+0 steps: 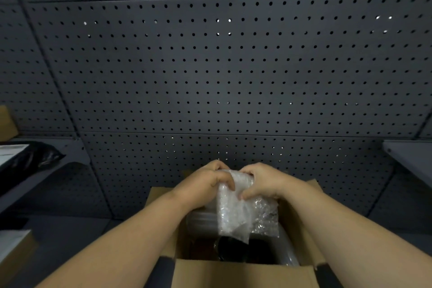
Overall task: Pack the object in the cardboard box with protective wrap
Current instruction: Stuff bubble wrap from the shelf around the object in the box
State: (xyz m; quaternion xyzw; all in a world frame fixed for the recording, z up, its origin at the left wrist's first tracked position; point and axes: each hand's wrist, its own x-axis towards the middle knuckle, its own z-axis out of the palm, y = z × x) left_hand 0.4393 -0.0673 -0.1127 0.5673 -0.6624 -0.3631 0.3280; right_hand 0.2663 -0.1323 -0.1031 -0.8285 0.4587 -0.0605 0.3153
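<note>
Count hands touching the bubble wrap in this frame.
2. The left hand grips the bubble wrap at its upper left, the right hand at its upper right, both above the open cardboard box.

cardboard box (243, 273) on dark table (70, 236)

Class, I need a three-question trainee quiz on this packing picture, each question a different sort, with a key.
1. True or false: the left hand and right hand both grip the bubble wrap.
2. The wrap hangs over: A) a closed box B) the open cardboard box C) a shelf.
3. What wall stands behind the box?

Key: 1 true; 2 B; 3 a grey pegboard.
</note>
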